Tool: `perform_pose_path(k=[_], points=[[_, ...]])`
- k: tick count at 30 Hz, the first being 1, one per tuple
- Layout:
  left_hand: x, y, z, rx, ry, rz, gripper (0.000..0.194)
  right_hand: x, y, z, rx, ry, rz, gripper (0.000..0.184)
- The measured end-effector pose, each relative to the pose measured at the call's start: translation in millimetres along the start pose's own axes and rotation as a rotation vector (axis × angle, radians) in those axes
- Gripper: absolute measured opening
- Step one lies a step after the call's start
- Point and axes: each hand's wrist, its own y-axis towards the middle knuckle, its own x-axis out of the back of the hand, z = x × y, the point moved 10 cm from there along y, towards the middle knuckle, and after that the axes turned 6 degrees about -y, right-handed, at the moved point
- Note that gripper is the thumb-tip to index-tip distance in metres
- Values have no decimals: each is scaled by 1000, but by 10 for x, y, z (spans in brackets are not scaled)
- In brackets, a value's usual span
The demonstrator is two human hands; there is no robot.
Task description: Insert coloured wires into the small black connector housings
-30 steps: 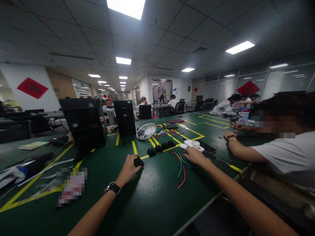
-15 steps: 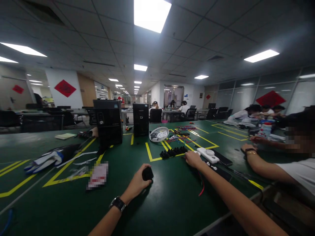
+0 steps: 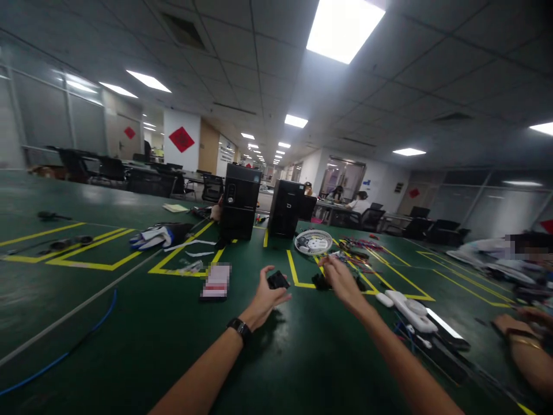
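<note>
My left hand [image 3: 266,297], with a dark watch on its wrist, grips a small black block-shaped part [image 3: 279,280] between thumb and fingers, over the green table [image 3: 298,369]. Its exact kind does not show. To the right, my right hand [image 3: 343,280] hangs over a row of small black parts [image 3: 320,282], hiding the middle of it. The fingertips are drawn together; whether something small is between them I cannot make out. Beyond this hand lie a white round basket [image 3: 299,245] and a heap of coloured wires [image 3: 367,248].
Two black computer cases [image 3: 240,202] stand at the back. On the left are gloves [image 3: 158,236], a pink-and-white packet [image 3: 216,280] and a blue cable [image 3: 106,317]. A white device [image 3: 410,311] and a phone [image 3: 449,328] lie right, near a co-worker's arm [image 3: 525,346].
The view has turned left, so the table's things appear farther right. My right hand has moved over the black parts from their right end. The block in my left hand is tilted differently.
</note>
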Motion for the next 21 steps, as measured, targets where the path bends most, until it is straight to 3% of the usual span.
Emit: perform_pose_path(k=[3,6,10,16,21], points=[[107,77,-148,-74,-128,0,64,-855,-199,323,32,178,149,34],[224,145,-213,-91,-215,-44,37,-1354,-398,432,12,313,245,41],[232,158,-190,-73,-237,-67,22,-1502,-557,423,9,348,316,46],[89,104,-101,-39,-238,-27,33,-1672,-617,205,-165,481,424,52],[42,96,-81,-19,-202,-5,37,-1754,-669,175,-210,564,482,55]])
